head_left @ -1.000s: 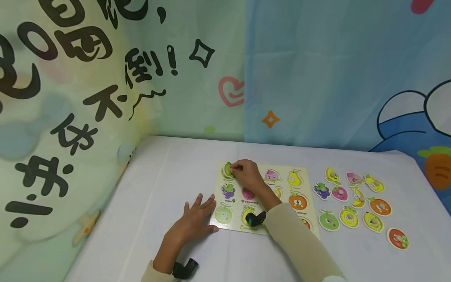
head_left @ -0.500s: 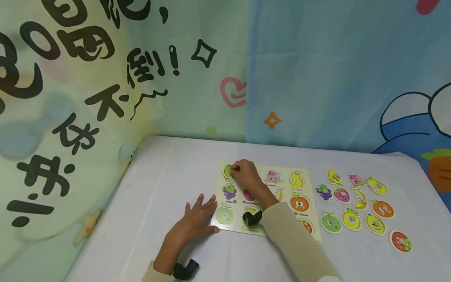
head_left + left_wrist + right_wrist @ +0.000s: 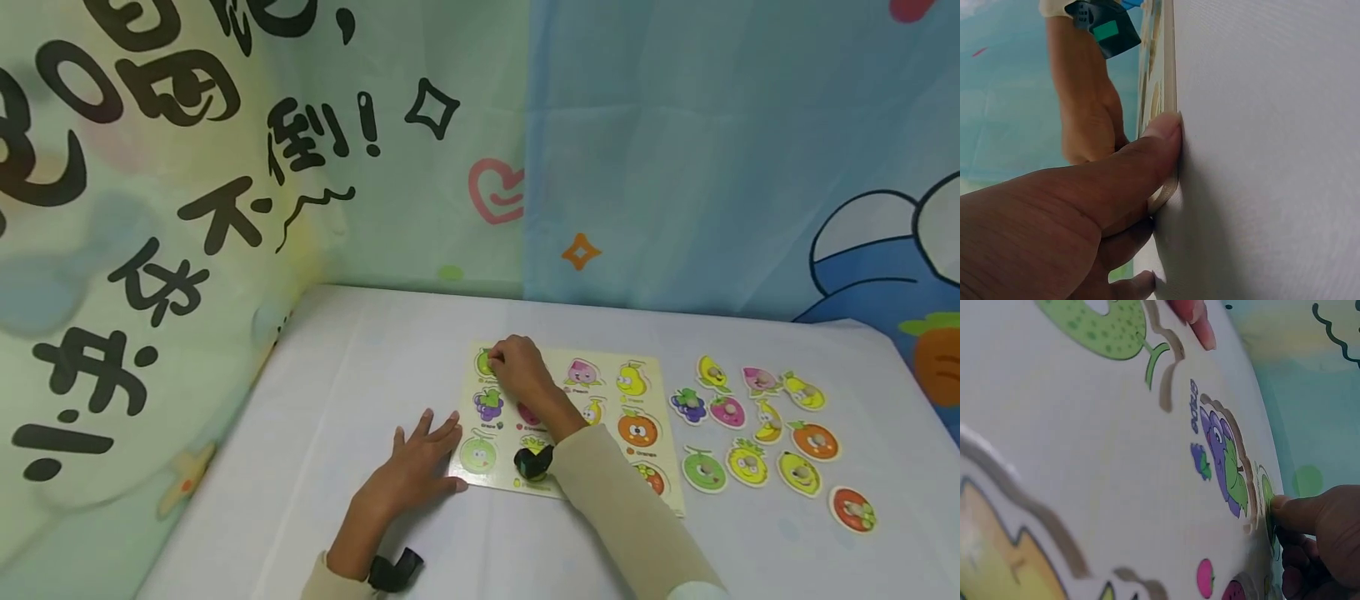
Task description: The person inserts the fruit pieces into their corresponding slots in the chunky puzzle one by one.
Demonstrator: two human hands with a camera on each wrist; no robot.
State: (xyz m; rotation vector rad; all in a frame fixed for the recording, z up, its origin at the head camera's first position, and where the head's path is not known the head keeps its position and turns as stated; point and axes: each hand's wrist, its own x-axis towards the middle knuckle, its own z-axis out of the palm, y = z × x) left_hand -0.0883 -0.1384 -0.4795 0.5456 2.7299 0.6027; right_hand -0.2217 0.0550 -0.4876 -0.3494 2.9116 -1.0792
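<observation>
A pale yellow fruit puzzle board (image 3: pixel 504 479) lies flat on the white table. At its far left corner my right hand (image 3: pixel 525 373) pinches a green apple puzzle piece (image 3: pixel 482 362) over the matching recess. The right wrist view shows the thumb (image 3: pixel 1297 512) against that green piece, the other fingers curled; whether it sits flush cannot be told. My left hand (image 3: pixel 411 473) rests with spread fingers at the board's near left corner, its thumb (image 3: pixel 1163 128) touching the board's edge. The right hand and forearm hide part of the board, including most of the strawberry picture.
Several loose fruit pieces lie right of the board, among them a grape piece (image 3: pixel 687 406), a melon piece (image 3: pixel 703 471), an orange piece (image 3: pixel 815 440) and a tomato piece (image 3: pixel 852 509). A printed curtain (image 3: pixel 675 167) stands behind the table.
The green apple piece, earlier offset over its recess, now lines up with it. My right hand has shifted only slightly. The left hand stays at the corner.
</observation>
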